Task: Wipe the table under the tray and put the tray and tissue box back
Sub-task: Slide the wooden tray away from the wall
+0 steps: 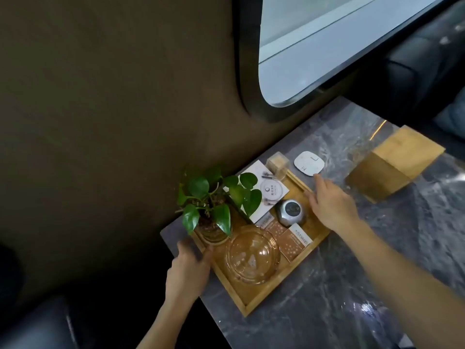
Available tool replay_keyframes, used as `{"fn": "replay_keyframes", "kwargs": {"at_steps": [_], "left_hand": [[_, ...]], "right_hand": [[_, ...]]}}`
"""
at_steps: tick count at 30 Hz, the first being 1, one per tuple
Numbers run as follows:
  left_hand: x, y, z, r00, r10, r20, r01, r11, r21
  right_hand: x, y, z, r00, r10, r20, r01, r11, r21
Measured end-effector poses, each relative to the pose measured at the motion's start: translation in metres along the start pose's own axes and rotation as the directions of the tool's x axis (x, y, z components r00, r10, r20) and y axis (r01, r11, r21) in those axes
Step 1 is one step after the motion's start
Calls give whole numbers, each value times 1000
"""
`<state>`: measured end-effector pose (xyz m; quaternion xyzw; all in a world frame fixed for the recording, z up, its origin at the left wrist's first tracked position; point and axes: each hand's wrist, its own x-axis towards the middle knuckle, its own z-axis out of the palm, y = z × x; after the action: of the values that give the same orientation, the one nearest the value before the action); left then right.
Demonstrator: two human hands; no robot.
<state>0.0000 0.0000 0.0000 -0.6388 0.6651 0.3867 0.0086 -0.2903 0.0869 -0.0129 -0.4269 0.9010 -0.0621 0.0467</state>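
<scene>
- The left hand (187,268), low and left of centre in the frame, has its fingers curled over the tray's left rim, thumb on the inner side near the plant's glass pot; it grips the rim.
- The right hand (332,205), right of centre, lies palm down with fingers stretched out and loosely together along the tray's far right rim; whether they clamp the rim or only rest on it cannot be told.
- The wooden tray (254,302) sits on the grey marble table (352,285) at mid-frame, close to the dark wall.
- Inside the tray: a leafy green plant (214,197) in a glass pot at the left corner, a clear glass ashtray (253,255) beside it, a round silver gadget (291,212) just beside the right hand, two brown patterned packets (293,244) in front of it, a white card (271,191) behind, and a small clear box (278,165) at the far corner.
- A white rounded-square device (309,163) lies on the table just beyond the tray, near the right fingertips.
- The wooden tissue box (392,163) stands on the table at the right of the frame, apart from the tray.
</scene>
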Motion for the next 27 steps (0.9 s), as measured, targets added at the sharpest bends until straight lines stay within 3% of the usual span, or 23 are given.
{"fn": "replay_keyframes", "kwargs": {"at_steps": [6, 12, 18, 22, 27], "left_hand": [[6, -3, 20, 1000, -13, 19, 12, 997, 79], [2, 7, 27, 1000, -6, -14, 7, 997, 71], [3, 16, 24, 999, -34, -33, 34, 999, 19], [3, 15, 23, 999, -38, -27, 39, 999, 39], [2, 14, 22, 999, -30, -15, 31, 997, 69]], "right_hand": [[14, 3, 9, 992, -61, 107, 77, 984, -160], [29, 7, 23, 971, -200, 132, 223, 955, -193], [38, 7, 26, 969, -201, 143, 222, 964, -148], [38, 9, 27, 969, -233, 75, 243, 957, -158], [30, 17, 35, 932, -337, -134, 315, 936, -159]]}}
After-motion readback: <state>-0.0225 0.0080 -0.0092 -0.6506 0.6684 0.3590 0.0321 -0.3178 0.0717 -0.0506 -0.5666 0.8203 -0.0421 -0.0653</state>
